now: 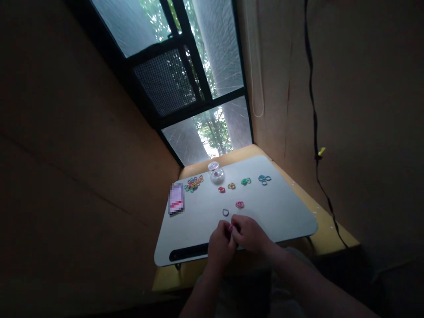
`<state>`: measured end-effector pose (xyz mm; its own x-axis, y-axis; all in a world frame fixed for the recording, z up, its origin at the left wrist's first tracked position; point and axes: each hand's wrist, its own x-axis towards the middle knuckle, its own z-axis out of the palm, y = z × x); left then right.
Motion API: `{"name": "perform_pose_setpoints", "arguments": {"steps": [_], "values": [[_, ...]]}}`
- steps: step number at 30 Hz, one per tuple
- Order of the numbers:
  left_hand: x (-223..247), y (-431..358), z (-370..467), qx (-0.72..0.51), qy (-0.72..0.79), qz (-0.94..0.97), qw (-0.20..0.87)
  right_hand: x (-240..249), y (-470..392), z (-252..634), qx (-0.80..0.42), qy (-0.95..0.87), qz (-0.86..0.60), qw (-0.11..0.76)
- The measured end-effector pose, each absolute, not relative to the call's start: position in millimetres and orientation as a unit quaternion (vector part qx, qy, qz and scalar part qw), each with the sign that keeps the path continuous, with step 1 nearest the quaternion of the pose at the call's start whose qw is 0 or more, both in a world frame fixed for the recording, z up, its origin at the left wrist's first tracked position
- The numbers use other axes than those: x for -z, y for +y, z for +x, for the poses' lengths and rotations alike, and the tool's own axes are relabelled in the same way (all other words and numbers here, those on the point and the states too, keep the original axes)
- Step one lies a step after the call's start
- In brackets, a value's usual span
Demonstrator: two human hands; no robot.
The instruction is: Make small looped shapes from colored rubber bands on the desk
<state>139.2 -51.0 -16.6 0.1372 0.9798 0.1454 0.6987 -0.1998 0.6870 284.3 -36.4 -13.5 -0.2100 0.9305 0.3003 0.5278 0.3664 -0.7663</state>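
Close together over the near edge of the white lap table [281, 216], my left hand [221, 243] and my right hand [249, 232] both pinch a small pink hair tie [231, 228]. Fingers cover most of it. Just beyond them lies a single purplish hair tie [225, 212], with a pink cluster of hair ties [240, 205] to its right. Farther back sit small groups of red hair ties [221, 190], yellow hair ties [231, 186], green hair ties [246, 181] and teal hair ties [264, 179].
A mixed pile of coloured hair ties [194, 183] lies at the back left, near a phone-like rectangle [176, 198], blurred out. Behind the groups stands a clear round container [217, 176] with its lid open. A dark slot [188, 252] runs along the table's front. Walls and a window enclose the space.
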Motion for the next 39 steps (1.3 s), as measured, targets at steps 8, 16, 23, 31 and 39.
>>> {"name": "perform_pose_setpoints", "arguments": {"steps": [8,16,23,31,39], "values": [[16,-48,139,-0.320,0.574,0.709,0.258,12,-36,286,-0.267,-0.731,-0.495,0.386],[15,-53,137,-0.343,0.558,0.707,0.266,17,-38,284,-0.256,-0.733,-0.500,0.384],[16,-55,133,-0.352,0.544,0.715,0.262,20,-38,280,-0.230,-0.736,-0.510,0.382],[16,-55,131,-0.356,0.540,0.714,0.269,21,-38,279,-0.222,-0.740,-0.507,0.383],[19,-55,131,-0.361,0.538,0.716,0.261,23,-38,278,-0.218,-0.740,-0.510,0.381]]}}
